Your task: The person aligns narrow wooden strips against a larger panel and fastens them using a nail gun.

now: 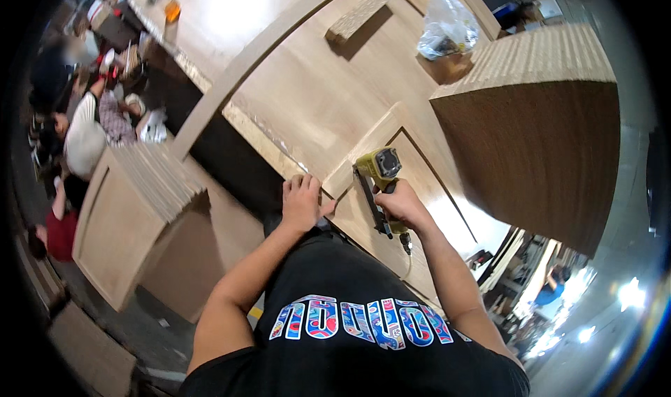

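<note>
From the head view, the only one here, I watch the person bent over a wooden panel (435, 203) that lies on the bench, close against their body, its dark groove running away to the right. The right hand (402, 205) is wrapped round the grip of a nail gun (376, 187), which stands over the near end of a pale rail (374, 142); whether its nose touches the wood, I cannot tell. The left hand (302, 203) is open, fingers together and thumb out, resting at the near edge just left of the tool. That nearness worries me most: if the gun tilts, or a nail glances off hard grain and breaks out sideways, the thumb is the likeliest thing to be hit. With one hand bracing only a corner, the rail could also creep under recoil and leave the joint crooked. The hose fitting (405, 242) hangs close to the shirt (363, 320), so a snag there might drag the tool off line. To the right, a tall stack (538, 145) rises beyond the forearm, and a careless swing of the gun could knock it. Farther off sit a plastic bag (451, 21) and a loose block (359, 17).
</note>
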Motion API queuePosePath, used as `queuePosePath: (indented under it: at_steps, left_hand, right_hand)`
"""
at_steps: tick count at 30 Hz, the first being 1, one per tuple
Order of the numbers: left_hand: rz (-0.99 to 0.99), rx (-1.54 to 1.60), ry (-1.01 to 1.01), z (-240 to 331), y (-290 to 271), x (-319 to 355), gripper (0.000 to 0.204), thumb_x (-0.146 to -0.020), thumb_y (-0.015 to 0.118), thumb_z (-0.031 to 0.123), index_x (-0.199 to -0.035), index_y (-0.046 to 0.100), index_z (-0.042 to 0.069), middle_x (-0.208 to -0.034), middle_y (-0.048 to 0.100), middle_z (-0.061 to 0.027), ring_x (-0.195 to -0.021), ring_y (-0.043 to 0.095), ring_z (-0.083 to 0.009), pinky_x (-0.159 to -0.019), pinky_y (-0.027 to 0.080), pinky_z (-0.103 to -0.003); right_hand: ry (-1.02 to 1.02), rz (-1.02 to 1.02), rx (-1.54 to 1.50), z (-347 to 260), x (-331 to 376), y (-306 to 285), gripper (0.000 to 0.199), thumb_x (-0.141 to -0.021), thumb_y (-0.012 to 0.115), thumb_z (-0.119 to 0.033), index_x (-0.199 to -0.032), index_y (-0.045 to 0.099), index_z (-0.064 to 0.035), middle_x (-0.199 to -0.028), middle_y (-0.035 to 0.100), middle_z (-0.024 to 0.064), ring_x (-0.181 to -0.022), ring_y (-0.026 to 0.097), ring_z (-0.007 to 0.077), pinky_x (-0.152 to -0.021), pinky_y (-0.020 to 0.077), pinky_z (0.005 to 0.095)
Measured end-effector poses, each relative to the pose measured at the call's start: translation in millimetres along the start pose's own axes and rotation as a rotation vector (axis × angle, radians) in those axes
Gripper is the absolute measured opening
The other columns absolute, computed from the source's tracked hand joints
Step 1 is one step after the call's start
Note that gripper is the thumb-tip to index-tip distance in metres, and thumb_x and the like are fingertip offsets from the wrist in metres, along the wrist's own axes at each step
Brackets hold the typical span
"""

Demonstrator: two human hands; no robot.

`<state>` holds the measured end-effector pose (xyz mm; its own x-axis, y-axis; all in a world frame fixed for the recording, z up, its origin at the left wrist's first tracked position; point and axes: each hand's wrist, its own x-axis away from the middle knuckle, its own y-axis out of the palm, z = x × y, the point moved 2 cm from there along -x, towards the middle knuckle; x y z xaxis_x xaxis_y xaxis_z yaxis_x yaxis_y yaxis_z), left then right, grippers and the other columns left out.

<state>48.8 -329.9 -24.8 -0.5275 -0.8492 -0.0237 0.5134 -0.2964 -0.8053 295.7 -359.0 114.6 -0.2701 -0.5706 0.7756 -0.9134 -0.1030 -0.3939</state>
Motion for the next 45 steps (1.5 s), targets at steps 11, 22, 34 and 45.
queuePosePath:
  at_steps: [11,22,34,45]
  left_hand:
    - [0.218,-0.073,0.253,-3.0,-57.4,-264.6,0.055,-0.100,0.077,0.053,-0.134,0.071,0.010,-0.130,0.072,-0.0132,-0.124,0.066,-0.0362,-0.108,0.050,-0.051]
    - [0.332,-0.574,0.367,-14.0,29.6,-422.2,0.084,-0.098,0.075,0.053,-0.165,0.055,0.005,-0.187,0.024,-0.0119,-0.172,0.017,-0.0400,-0.139,0.008,-0.061]
    - [0.096,-0.132,-0.077,32.0,55.8,-418.5,0.043,-0.097,0.075,0.018,-0.139,0.072,0.011,-0.136,0.073,-0.0206,-0.127,0.069,-0.0412,-0.104,0.059,-0.053]
    - [-0.448,0.713,-0.028,142.5,64.9,-59.2,0.085,-0.077,0.085,0.000,-0.157,0.055,0.001,-0.107,0.066,-0.0052,-0.085,0.064,-0.0159,-0.075,0.056,-0.031]
  right_hand:
    - [0.088,0.286,-0.226,48.2,60.8,12.8,0.034,-0.088,0.083,-0.018,-0.104,0.072,0.0103,-0.072,0.070,0.0103,-0.057,0.068,0.0180,-0.054,0.0541,0.0370]
    - [0.246,0.640,-0.792,184.5,161.4,68.8,0.014,-0.092,0.078,0.002,-0.097,0.066,0.0017,-0.066,0.063,0.0057,-0.051,0.060,0.0170,-0.050,0.0533,0.0371]
    - [0.257,0.797,-1.065,291.9,235.0,138.8,0.041,-0.087,0.067,0.011,-0.126,0.064,-0.0007,-0.072,0.063,0.0079,-0.052,0.058,0.0178,-0.049,0.0513,0.0369]
    - [0.187,0.867,-1.141,382.6,299.2,174.0,0.037,-0.092,0.073,0.002,-0.128,0.066,0.0039,-0.069,0.063,0.0050,-0.053,0.059,0.0161,-0.050,0.0492,0.0352]
